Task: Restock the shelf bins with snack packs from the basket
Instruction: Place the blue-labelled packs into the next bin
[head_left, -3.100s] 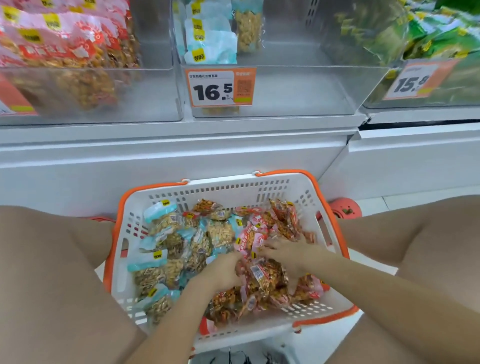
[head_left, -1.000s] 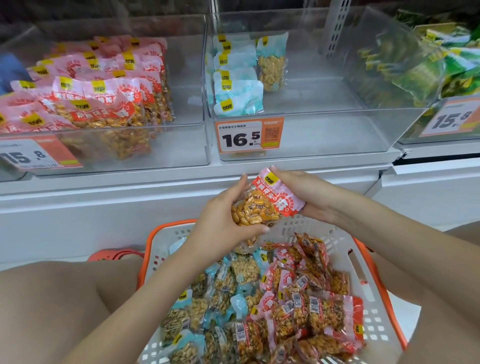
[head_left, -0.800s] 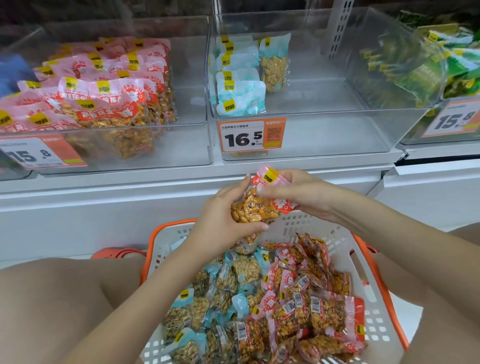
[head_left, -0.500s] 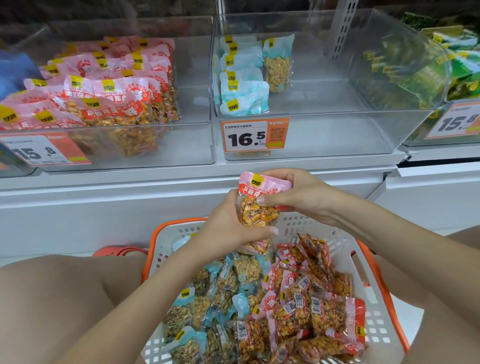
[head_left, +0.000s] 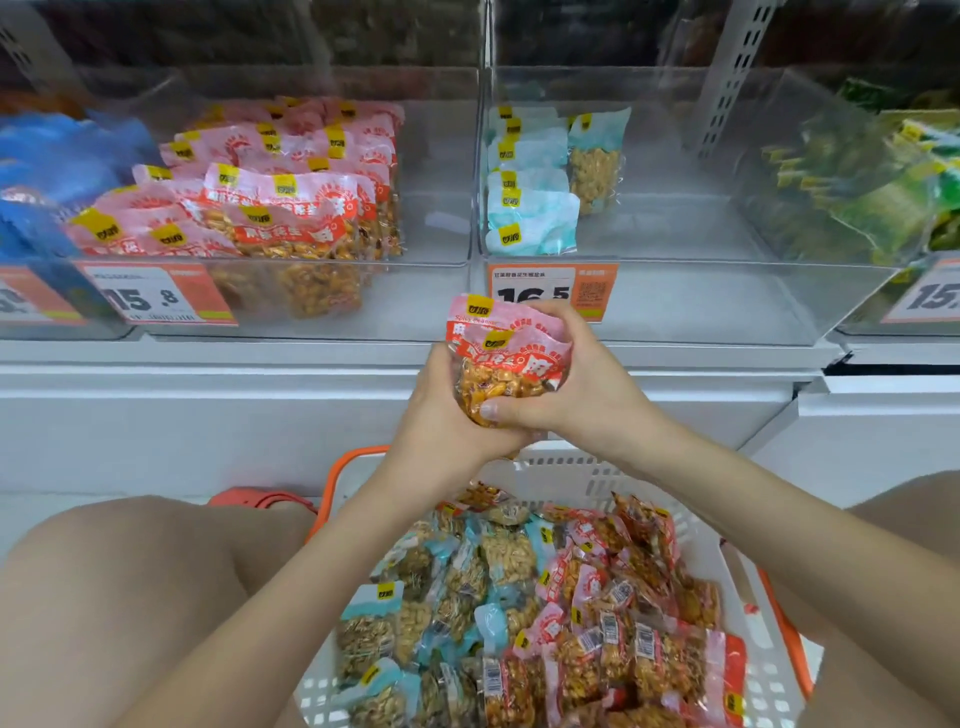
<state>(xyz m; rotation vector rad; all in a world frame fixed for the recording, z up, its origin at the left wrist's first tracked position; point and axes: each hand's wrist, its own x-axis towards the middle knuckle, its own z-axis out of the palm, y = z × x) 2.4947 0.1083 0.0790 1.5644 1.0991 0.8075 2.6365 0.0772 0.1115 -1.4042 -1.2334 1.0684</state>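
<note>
A: How far along is the restocking being judged to be?

B: It is being judged as partly done. The clear plastic left-hand shelf bin (head_left: 426, 156) is being shown well stocked with pink packs, while the clear plastic middle shelf bin (head_left: 675, 218) is being shown with only a few pale blue packs (head_left: 530, 218) at its left side. The white slotted plastic basket with an orange rim (head_left: 561, 467) is being seen heaped with both kinds, so much is being left to do.

A: And where are the task's packs being held?

B: A small stack of pink-topped clear plastic packs of orange-brown peanuts (head_left: 506, 358) is being held upright above the basket, just in front of the shelf edge. The stack is being cupped from below and the side by the left hand (head_left: 447, 431), and the grip of the right hand (head_left: 582, 389) is being closed around it, thumb across the front.

A: How are they looking?

B: Glossy, soft and plump; the tops are being seen slightly crumpled.
</note>
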